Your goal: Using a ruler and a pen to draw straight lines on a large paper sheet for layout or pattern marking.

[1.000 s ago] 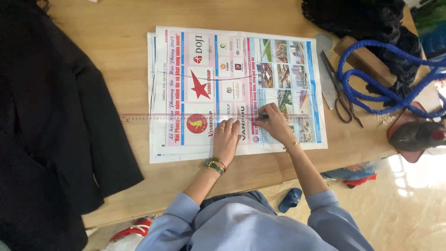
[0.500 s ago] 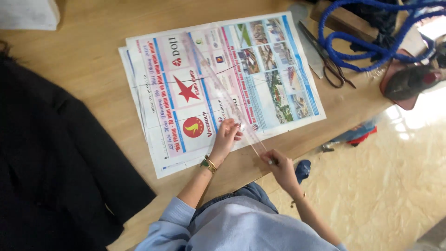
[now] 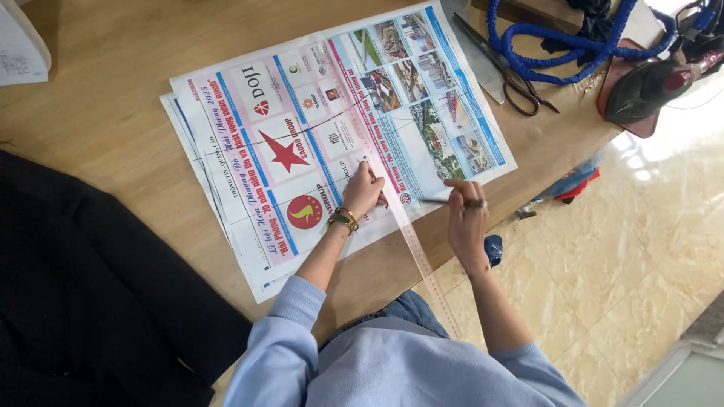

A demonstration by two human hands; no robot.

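So the newspaper (image 3: 332, 128) is spread flat on the wooden table (image 3: 113, 90), lying at an angle, and a few thin drawn lines already cross it, so some marking looks done. A clear ruler (image 3: 400, 226) lies slanted over the sheet's near edge and sticks out past the table toward the person's lap. The left hand (image 3: 363, 192) is pressed flat on the ruler's upper end, fingers together, pinning it down. The right hand (image 3: 466, 215) pinches a thin pencil (image 3: 431, 200), tip aimed at the ruler edge just off the paper's corner. I'd say the line along this ruler isn't drawn yet. Scissors (image 3: 501, 64), a blue cord (image 3: 558, 45) and an iron (image 3: 652, 83) sit further off, black cloth (image 3: 90, 301) on the left.
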